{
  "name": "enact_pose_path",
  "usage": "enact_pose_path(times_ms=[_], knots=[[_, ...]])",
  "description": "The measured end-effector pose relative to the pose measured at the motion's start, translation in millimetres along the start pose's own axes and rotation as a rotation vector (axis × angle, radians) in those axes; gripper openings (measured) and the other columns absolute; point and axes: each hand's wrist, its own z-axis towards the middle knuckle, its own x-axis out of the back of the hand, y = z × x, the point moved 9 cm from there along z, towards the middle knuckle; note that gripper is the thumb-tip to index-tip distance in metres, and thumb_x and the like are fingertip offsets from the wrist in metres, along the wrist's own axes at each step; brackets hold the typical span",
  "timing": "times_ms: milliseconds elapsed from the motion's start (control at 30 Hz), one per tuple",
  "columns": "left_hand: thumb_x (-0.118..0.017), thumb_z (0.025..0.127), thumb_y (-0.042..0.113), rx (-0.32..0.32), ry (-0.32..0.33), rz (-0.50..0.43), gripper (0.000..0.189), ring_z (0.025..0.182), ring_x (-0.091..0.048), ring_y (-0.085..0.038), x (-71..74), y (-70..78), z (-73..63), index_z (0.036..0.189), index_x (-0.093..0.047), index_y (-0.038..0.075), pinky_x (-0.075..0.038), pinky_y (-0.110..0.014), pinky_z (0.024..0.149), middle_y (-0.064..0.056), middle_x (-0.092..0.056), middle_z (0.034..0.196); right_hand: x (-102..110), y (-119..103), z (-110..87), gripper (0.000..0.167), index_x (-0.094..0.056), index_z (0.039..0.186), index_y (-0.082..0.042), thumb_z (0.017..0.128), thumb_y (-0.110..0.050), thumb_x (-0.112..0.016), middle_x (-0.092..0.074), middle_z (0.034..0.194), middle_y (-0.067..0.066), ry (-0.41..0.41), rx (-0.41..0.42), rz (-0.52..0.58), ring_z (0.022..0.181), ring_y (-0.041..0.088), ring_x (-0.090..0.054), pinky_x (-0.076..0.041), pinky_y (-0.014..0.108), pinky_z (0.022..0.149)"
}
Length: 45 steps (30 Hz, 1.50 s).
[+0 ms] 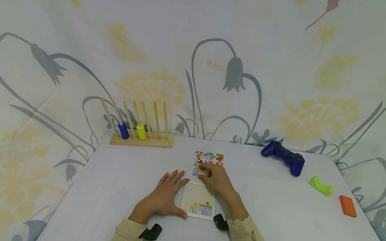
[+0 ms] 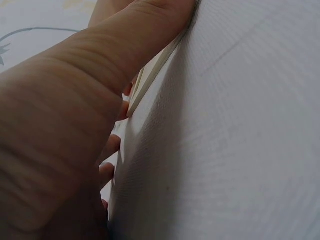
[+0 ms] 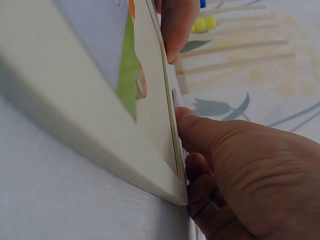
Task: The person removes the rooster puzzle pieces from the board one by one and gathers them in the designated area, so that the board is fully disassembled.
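Observation:
In the head view a pale wooden puzzle tray lies on the white table, with several joined puzzle pieces along its near right part. My left hand rests with spread fingers at the tray's left side, the thumb at the near left corner and the index fingertip by the far left corner. Beyond the tray lies a group of colourful puzzle pieces. Over their near part my right hand pinches at a puzzle piece with thumb and index finger. The right wrist view hides most of that piece.
At the back left stands a wooden peg rack with blue beads and yellow beads. On the right lie a dark blue game controller, a lime green curved block and an orange block. A patterned cloth hangs behind.

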Motion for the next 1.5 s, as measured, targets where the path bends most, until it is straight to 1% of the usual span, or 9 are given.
enact_pose_path(times_ms=[400,633,700,800,967,1067,1267,1433,1500], knots=[[-0.089,0.064,0.064,-0.019,0.008,-0.020,0.115,0.158,-0.015,-0.039,5.4,7.1,-2.6,0.156,-0.041,0.014,-0.012,-0.064,0.125,-0.014,-0.023,0.170,4,-3,-5.0,0.039,-0.073,0.125,-0.010,0.089,-0.019,-0.081,-0.057,0.077,-0.006,0.005,0.018,0.009,0.069,0.009,-0.048,-0.040,0.023,0.062],[-0.088,0.064,0.065,-0.010,0.007,-0.025,0.115,0.159,-0.014,-0.039,3.8,5.4,-1.1,0.156,-0.040,0.015,-0.011,-0.063,0.126,-0.013,-0.023,0.170,11,-9,-12.3,0.034,-0.075,0.119,-0.009,0.086,-0.016,-0.082,-0.070,0.095,-0.002,0.011,0.065,0.015,0.074,0.005,-0.054,-0.046,0.021,0.066],[-0.088,0.064,0.065,-0.007,0.009,-0.023,0.115,0.158,-0.014,-0.039,3.7,5.0,-0.9,0.156,-0.040,0.015,-0.012,-0.063,0.126,-0.013,-0.023,0.170,13,-12,-16.8,0.033,-0.075,0.118,-0.009,0.086,-0.016,-0.082,-0.070,0.095,-0.002,0.005,0.084,0.004,0.074,0.005,-0.054,-0.046,0.021,0.065],[-0.088,0.064,0.065,-0.003,0.010,-0.021,0.115,0.158,-0.014,-0.039,3.4,5.1,-1.3,0.156,-0.041,0.015,-0.012,-0.063,0.126,-0.014,-0.023,0.170,12,-17,-28.1,0.034,-0.074,0.120,-0.009,0.088,-0.017,-0.081,-0.069,0.094,-0.004,-0.049,0.091,0.027,0.073,0.004,-0.053,-0.046,0.020,0.063],[-0.088,0.064,0.066,0.007,0.004,-0.022,0.116,0.158,-0.014,-0.039,1.3,3.8,-3.1,0.156,-0.040,0.015,-0.010,-0.063,0.126,-0.014,-0.022,0.170,-3,-28,-54.9,0.040,-0.072,0.124,-0.008,0.087,-0.021,-0.082,-0.067,0.098,-0.006,-0.211,0.125,0.067,0.071,0.000,-0.052,-0.047,0.018,0.061],[-0.087,0.063,0.067,0.011,0.008,-0.016,0.116,0.159,-0.014,-0.038,0.9,2.7,-3.4,0.156,-0.040,0.015,-0.010,-0.062,0.126,-0.012,-0.021,0.170,-8,-35,-68.2,0.044,-0.072,0.123,-0.007,0.085,-0.025,-0.084,-0.065,0.097,-0.005,-0.259,0.160,0.055,0.070,-0.003,-0.050,-0.046,0.017,0.062],[-0.086,0.063,0.068,0.011,0.007,-0.019,0.117,0.159,-0.013,-0.038,0.1,1.3,-2.9,0.157,-0.040,0.016,-0.009,-0.062,0.126,-0.012,-0.021,0.171,-9,-39,-85.0,0.048,-0.073,0.119,-0.006,0.080,-0.031,-0.087,-0.063,0.096,-0.006,-0.264,0.214,0.015,0.072,-0.004,-0.046,-0.046,0.016,0.064],[-0.087,0.063,0.068,-0.002,0.011,-0.010,0.117,0.158,-0.014,-0.039,0.5,0.9,-1.3,0.156,-0.040,0.015,-0.011,-0.063,0.126,-0.013,-0.022,0.170,-7,-44,-89.3,0.039,-0.077,0.108,-0.009,0.078,-0.031,-0.088,-0.064,0.091,-0.008,-0.241,0.243,-0.014,0.075,-0.004,-0.048,-0.047,0.017,0.067],[-0.087,0.063,0.067,-0.006,0.012,-0.010,0.117,0.159,-0.014,-0.038,0.7,1.0,-0.7,0.156,-0.040,0.015,-0.010,-0.062,0.126,-0.013,-0.022,0.170,-8,-44,-89.5,0.034,-0.077,0.104,-0.011,0.078,-0.030,-0.089,-0.065,0.090,-0.009,-0.245,0.232,-0.019,0.076,-0.003,-0.049,-0.048,0.018,0.069]])
